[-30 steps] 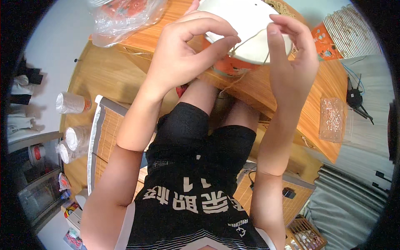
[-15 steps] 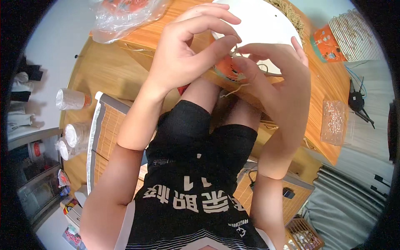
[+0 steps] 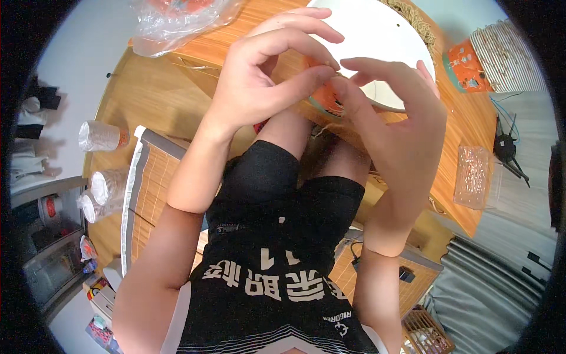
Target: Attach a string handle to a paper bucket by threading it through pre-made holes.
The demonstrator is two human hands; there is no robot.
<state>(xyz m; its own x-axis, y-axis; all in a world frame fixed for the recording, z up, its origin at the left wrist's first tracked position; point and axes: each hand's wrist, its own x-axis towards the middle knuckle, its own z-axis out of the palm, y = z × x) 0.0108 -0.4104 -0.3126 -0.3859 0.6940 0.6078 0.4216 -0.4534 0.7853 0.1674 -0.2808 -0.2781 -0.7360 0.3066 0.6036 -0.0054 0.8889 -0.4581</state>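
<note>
My left hand (image 3: 259, 71) is raised over the near side of a paper bucket, its thumb and forefinger pinched together on a thin beige cord (image 3: 321, 128). Close against those fingertips, my right hand (image 3: 398, 112) has its thumb and forefinger closed on the same cord. Most of the cord is hidden by the fingers; a blurred length hangs above my legs. The paper bucket (image 3: 371, 47) shows a white inside with a small hole near its far right rim. Its orange, patterned outside appears between my hands.
A bundle of beige cords (image 3: 415, 26) lies behind the bucket. Nested orange buckets (image 3: 471, 65) stand to the right, near a clear plastic box (image 3: 473, 177) and a black antenna device (image 3: 506, 144). A plastic bag (image 3: 171, 29) lies far left; stacked white tubs (image 3: 106, 187) stand on the floor.
My right forefinger has lifted slightly, and the fingertips now cover the knot-like bit of cord between them. The cord loop by my right thumb is gone from sight; the hanging end has shifted.
</note>
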